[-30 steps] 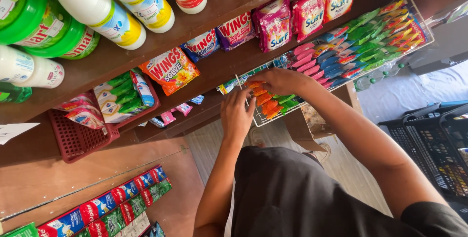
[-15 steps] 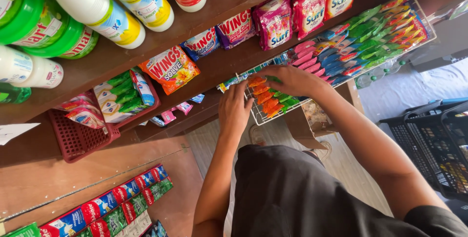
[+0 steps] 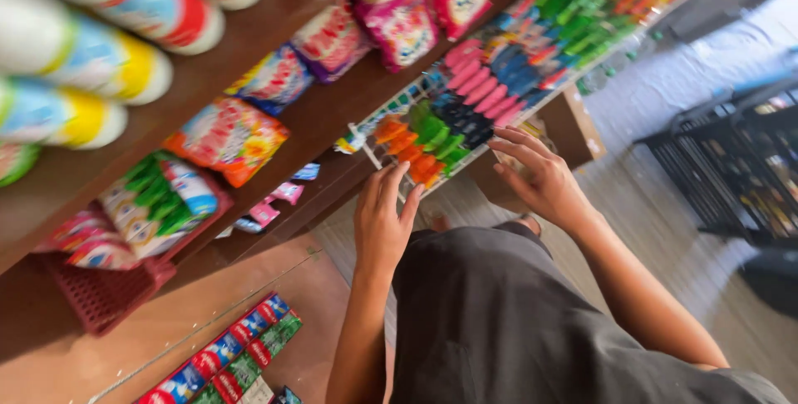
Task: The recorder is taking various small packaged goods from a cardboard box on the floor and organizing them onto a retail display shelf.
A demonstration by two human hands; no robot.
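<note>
Head view: left hand [image 3: 384, 219] and right hand [image 3: 539, 178], fingers spread and empty, hover mid-frame by the white wire rack [image 3: 391, 163] of orange, green and pink sachets [image 3: 432, 134]. Sachets overlap in colour rows, likely for easy picking.

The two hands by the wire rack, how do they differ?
The left hand lies flat, its fingers together, at the orange packets. The right hand sits further right, fingers spread and curled, below the pink packets. Both are bare and hold nothing.
</note>
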